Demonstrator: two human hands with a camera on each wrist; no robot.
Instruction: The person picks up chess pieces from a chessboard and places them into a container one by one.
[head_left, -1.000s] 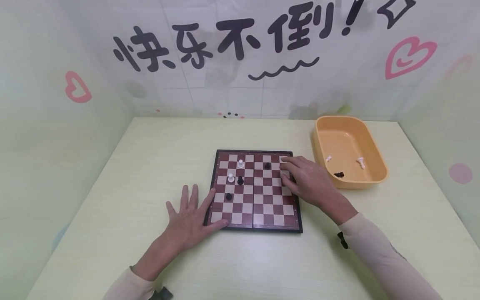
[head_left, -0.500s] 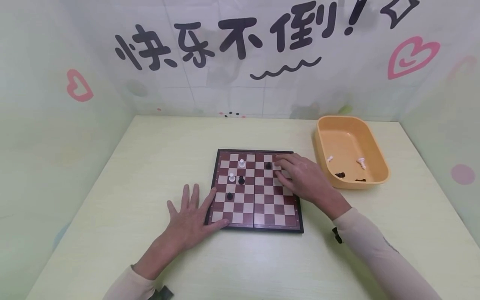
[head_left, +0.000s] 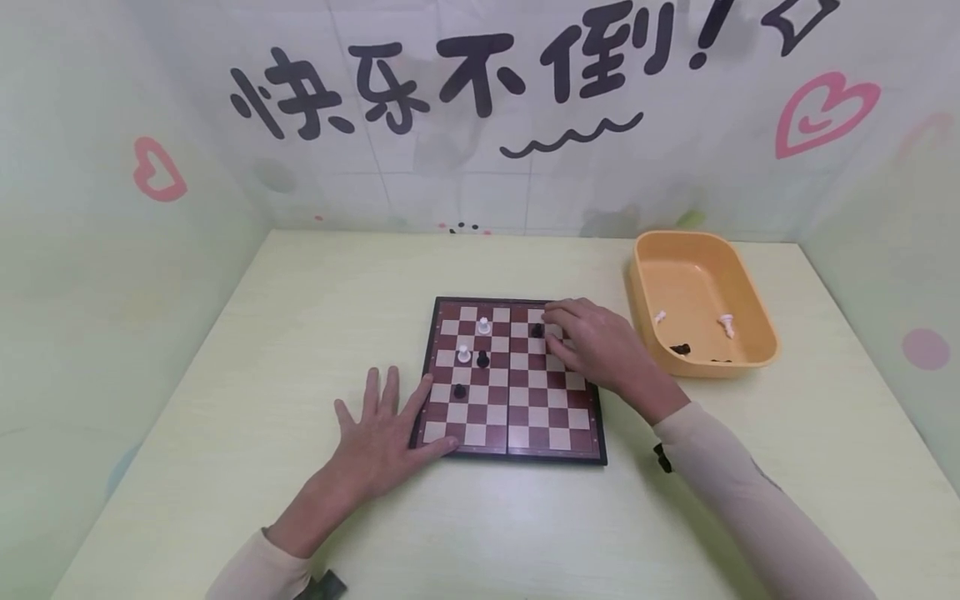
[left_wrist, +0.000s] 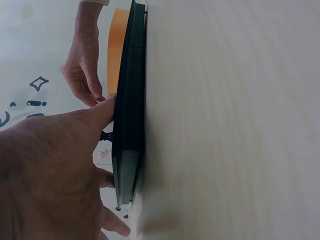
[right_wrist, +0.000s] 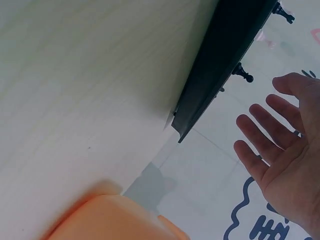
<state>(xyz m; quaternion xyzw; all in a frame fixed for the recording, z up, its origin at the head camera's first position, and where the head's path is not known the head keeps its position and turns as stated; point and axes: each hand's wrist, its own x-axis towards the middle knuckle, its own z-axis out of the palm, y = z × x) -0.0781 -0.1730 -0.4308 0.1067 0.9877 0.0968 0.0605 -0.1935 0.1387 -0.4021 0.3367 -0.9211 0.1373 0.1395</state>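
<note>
A brown-and-white chessboard [head_left: 551, 408] with a black frame lies on the table. My left hand [head_left: 378, 446] has its fingers spread, with the forefinger and thumb resting on the board's left and near edges. Over the board's far right part hovers my right hand [head_left: 600, 346], fingers apart and holding nothing. Just left of its fingertips stands a black pawn [head_left: 537, 331]; the right wrist view shows a gap between the fingers and that pawn [right_wrist: 243, 73]. On the left half stand two white pieces [head_left: 483, 326] and two black pieces, one a pawn [head_left: 459, 391] nearer the left hand.
An orange plastic bin [head_left: 759, 308] stands at the back right, beyond the right hand. Inside it lie several loose chess pieces, including a white one [head_left: 727, 325] and a black one [head_left: 680, 349]. Walls with printed decoration [head_left: 465, 125] enclose the table's back and sides.
My right hand has moved left and slightly away from me, from the board's right edge toward the black pawn. My left hand stays in place on the board.
</note>
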